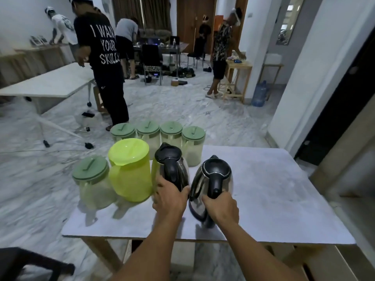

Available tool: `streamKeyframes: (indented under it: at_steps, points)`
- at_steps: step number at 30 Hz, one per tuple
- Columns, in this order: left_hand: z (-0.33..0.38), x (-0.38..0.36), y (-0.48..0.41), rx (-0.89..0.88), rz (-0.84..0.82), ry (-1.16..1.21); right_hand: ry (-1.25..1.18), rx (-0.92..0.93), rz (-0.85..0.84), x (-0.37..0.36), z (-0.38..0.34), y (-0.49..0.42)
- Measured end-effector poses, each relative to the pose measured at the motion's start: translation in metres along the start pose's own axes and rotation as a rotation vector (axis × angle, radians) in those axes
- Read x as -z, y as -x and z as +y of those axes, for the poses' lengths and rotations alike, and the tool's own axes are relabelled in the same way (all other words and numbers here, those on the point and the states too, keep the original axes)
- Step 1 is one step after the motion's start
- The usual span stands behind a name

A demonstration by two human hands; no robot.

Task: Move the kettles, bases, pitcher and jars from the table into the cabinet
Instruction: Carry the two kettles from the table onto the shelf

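Note:
Two steel kettles with black lids and handles stand near the middle of the white table (pixel 274 195). My left hand (pixel 170 199) grips the handle of the left kettle (pixel 172 165). My right hand (pixel 221 207) grips the handle of the right kettle (pixel 213 179), which tilts a little. A lime-green pitcher (pixel 129 169) stands left of the kettles. A clear jar with a green lid (pixel 91 179) sits at the table's left edge. Several more green-lidded jars (pixel 170 134) line the far edge. No kettle base shows.
Several people stand across the marble floor, one in black (pixel 103 57) close beyond the table's far left. A long white table (pixel 46 82) stands at left. A white wall and dark doorway (pixel 334 110) rise at right. A dark chair edge (pixel 30 264) sits bottom left.

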State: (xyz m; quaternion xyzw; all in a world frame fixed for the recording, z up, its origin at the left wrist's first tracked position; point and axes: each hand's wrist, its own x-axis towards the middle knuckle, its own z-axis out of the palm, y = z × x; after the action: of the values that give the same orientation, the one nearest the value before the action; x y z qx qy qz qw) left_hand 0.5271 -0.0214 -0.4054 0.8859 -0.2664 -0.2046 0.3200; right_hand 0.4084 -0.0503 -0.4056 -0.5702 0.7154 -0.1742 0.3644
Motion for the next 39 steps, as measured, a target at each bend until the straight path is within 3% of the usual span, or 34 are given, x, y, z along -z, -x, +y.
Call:
streamKeyframes:
  at_steps: [4,11,17,28,39]
  points:
    - [0.014,-0.015,-0.023,0.186,0.012,0.114,-0.141,-0.059,-0.009,-0.001,-0.007,-0.029]
    - [0.03,-0.003,-0.023,0.124,0.009,0.255,-0.221,-0.032,0.067,0.013,-0.014,-0.038]
    - [0.05,0.041,0.009,-0.062,-0.062,0.334,-0.29,0.0,0.242,0.05,-0.034,0.012]
    - [0.093,0.165,0.13,-0.526,-0.178,0.439,-0.486,-0.017,0.775,0.149,-0.037,0.179]
    - [0.158,0.169,0.329,-0.817,-0.544,0.56,-0.492,-0.204,1.291,0.313,0.046,0.34]
